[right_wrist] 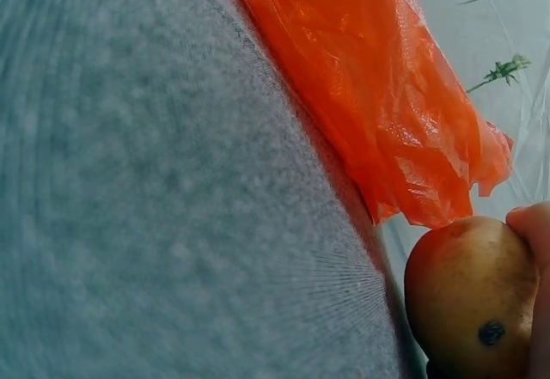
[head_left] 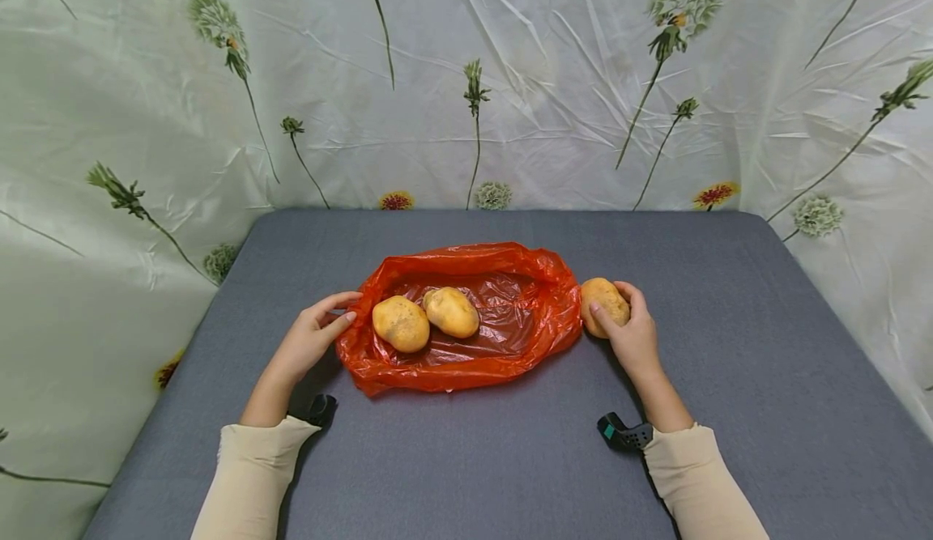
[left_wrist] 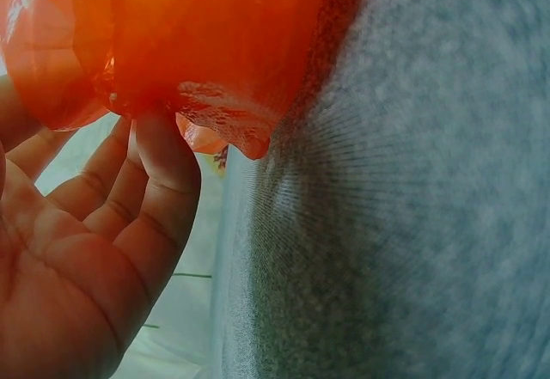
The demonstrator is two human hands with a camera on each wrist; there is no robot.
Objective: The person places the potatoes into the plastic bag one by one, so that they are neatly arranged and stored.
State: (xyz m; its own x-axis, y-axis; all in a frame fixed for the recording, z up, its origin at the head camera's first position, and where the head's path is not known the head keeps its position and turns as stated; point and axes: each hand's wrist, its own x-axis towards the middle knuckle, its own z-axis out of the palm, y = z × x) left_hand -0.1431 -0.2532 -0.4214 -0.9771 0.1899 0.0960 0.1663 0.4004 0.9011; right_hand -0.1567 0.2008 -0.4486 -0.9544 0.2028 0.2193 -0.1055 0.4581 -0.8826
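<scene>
A red plastic bag (head_left: 466, 376) lies on its base with its mouth spread wide and its rim crumpled. Inside it, towards the left, are two potatoes: one potato (head_left: 401, 324) at the left end and another potato (head_left: 452, 312) touching its right side. At the bag's left rim, my left hand (head_left: 309, 342) has thumb and fingertips on the plastic; the left wrist view shows bent fingers against it. My right hand (head_left: 636, 333) grips a third potato (head_left: 601, 301) just outside the bag's right end. In the right wrist view this potato (right_wrist: 468, 293) shows a dark spot.
The bag stands on a grey cloth-covered table (head_left: 466, 459). Behind and beside the table hangs a pale curtain (head_left: 430, 135) printed with flowers. Black wrist devices (head_left: 623, 433) sit under both forearms, by the cream sleeves.
</scene>
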